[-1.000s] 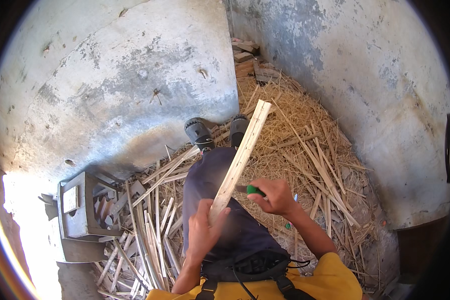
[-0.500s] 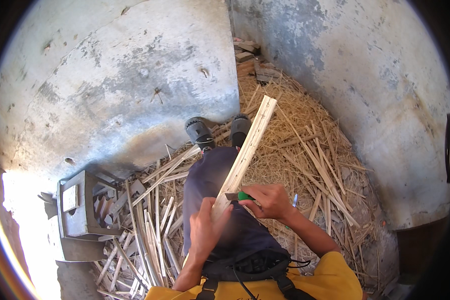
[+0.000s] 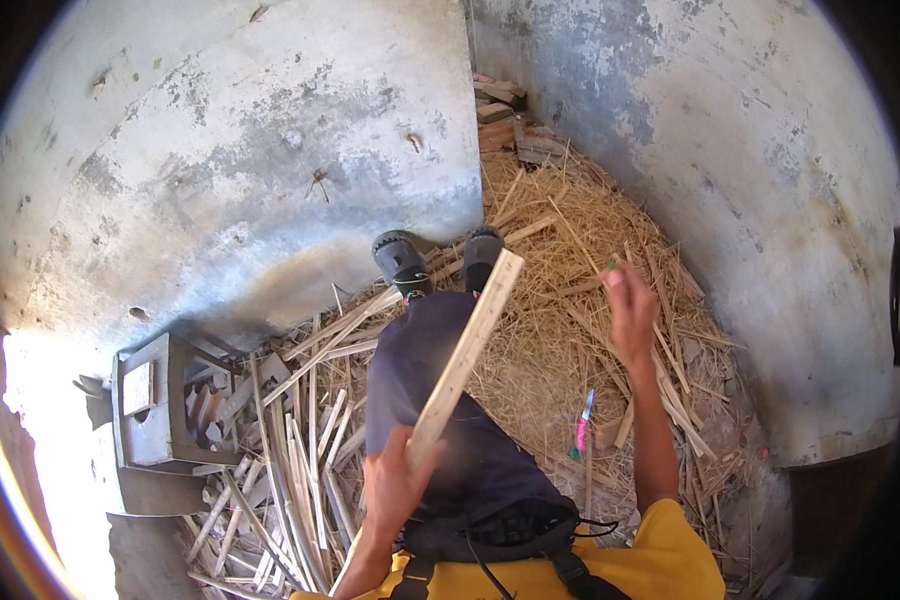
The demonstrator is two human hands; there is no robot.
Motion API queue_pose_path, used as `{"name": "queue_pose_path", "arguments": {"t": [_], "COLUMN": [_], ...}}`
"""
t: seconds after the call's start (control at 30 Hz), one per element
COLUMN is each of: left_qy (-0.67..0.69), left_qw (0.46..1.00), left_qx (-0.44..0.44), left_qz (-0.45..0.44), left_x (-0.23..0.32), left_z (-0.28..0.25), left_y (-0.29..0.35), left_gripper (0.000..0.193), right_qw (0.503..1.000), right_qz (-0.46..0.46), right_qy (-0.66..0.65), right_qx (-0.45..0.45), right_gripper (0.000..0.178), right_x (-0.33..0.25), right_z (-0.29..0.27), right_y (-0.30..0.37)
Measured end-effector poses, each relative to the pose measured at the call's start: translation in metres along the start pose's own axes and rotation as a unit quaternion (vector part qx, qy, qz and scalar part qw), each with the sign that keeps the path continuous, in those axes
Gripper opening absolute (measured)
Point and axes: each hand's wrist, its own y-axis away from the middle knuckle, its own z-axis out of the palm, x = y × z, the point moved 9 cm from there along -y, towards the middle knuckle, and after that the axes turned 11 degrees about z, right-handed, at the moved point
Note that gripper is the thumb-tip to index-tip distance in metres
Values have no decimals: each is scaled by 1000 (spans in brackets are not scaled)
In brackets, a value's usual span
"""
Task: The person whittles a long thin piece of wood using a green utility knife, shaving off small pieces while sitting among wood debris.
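Note:
My left hand point(image 3: 397, 480) is closed around the lower end of a pale bamboo strip point(image 3: 470, 350), which slants up and away to the right over my legs. My right hand point(image 3: 630, 312) is raised over the straw, well apart from the strip, its fingers closed. A bit of the green-handled knife point(image 3: 611, 266) shows at its fingertips; the blade cannot be made out. Below that hand, a second knife with a pink handle point(image 3: 582, 435) lies on the ground, blade pointing away from me.
Straw and shavings point(image 3: 560, 270) cover the ground ahead. Long split strips point(image 3: 305, 470) lie heaped to my left, beside a grey box-like frame point(image 3: 155, 400). Worn plaster walls point(image 3: 230, 150) meet in a corner ahead. My shoes point(image 3: 402, 262) rest near the left wall.
My right hand has left the strip with the green-handled knife and swung up and to the right. The strip's far end has dropped lower and nearer me. The pink-handled knife has come into view.

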Motion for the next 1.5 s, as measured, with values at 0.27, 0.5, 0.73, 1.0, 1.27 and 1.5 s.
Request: {"name": "queue_pose_path", "arguments": {"t": [0.27,0.5,0.73,1.0,1.27,1.5], "left_qy": [51,68,82,57,38,62], "left_qw": [998,996,994,998,998,998], "left_qx": [32,58,68,13,-1,16], "left_qz": [21,27,32,-27,-43,3], "left_x": [22,29,31,8,-13,15], "left_z": [-1,-4,-5,1,5,3], "left_y": [-28,-33,-30,4,20,-17], "left_gripper": [38,34,34,35,37,37], "right_qw": [954,939,942,979,997,954], "right_qz": [-244,-290,-293,-92,45,-209], "right_qy": [10,44,71,167,21,7], "right_qx": [-176,-181,-147,-67,-60,-216], "right_gripper": [31,31,29,46,54,29], "right_x": [-112,-126,-128,-52,15,-104], "right_z": [73,84,78,64,18,80], "right_y": [119,141,136,42,-8,108]}}
